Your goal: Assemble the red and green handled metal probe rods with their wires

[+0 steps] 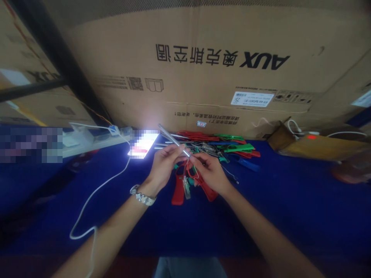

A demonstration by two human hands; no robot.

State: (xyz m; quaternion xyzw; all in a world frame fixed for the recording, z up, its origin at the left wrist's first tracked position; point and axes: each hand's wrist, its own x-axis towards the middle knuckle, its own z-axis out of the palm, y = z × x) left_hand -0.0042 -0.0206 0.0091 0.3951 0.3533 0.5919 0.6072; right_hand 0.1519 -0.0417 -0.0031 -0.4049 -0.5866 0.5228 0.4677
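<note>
My left hand (165, 164) is closed round a slim silver metal tube (174, 139), which slants up and away to the left. At the tube's near end, the fingers of my right hand (210, 170) are pinched on thin wires (186, 168); the exact grip is partly hidden. A clear plastic connector (186, 188) hangs on the wires below my hands. Under them lie red plastic handle-shaped pieces (177, 191). Just beyond is a pile of red, green and blue plastic pieces (236, 148) mixed with metal tubes and wires.
A lit phone (144, 144) stands at the left, with a white cable (84, 210) running toward me. Behind the blue table surface (278, 216) rises a large cardboard box (197, 85). A smaller open cardboard box (324, 146) holding white cables sits at the right.
</note>
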